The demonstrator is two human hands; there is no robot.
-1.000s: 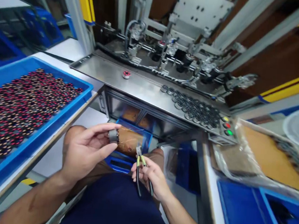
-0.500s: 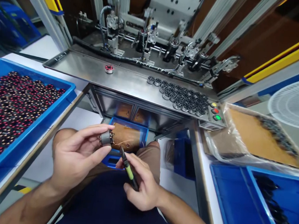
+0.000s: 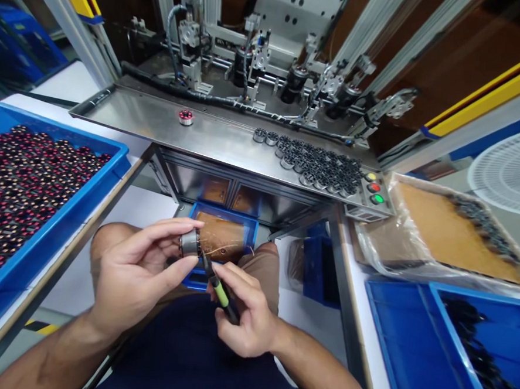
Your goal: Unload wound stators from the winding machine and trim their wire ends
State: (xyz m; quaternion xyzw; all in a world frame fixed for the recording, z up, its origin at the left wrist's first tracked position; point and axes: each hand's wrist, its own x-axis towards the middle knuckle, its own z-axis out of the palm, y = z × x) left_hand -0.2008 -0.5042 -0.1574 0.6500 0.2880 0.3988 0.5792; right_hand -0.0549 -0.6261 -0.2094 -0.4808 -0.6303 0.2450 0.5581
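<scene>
Between the thumb and fingers of my left hand is a grey motor stator, its prongs facing right and thin copper wires trailing off that side. My right hand is closed around a pair of cutting pliers with black and light green handles. The dark jaws of the pliers are at the stator's right edge, by the wires; whether they grip one is too small to tell. Below the hands, a blue bin with a brown lining holds some loose bits of wire.
A metal shelf carries one red stator and many black ones. Lit buttons sit at its right end, with machinery behind. A blue tray of stators stands left; a plastic-lined box and blue bins stand right.
My left hand and the stator have shifted slightly right. The pliers' jaws have come up against the stator's pronged side, and more loose wire shows at the right.
</scene>
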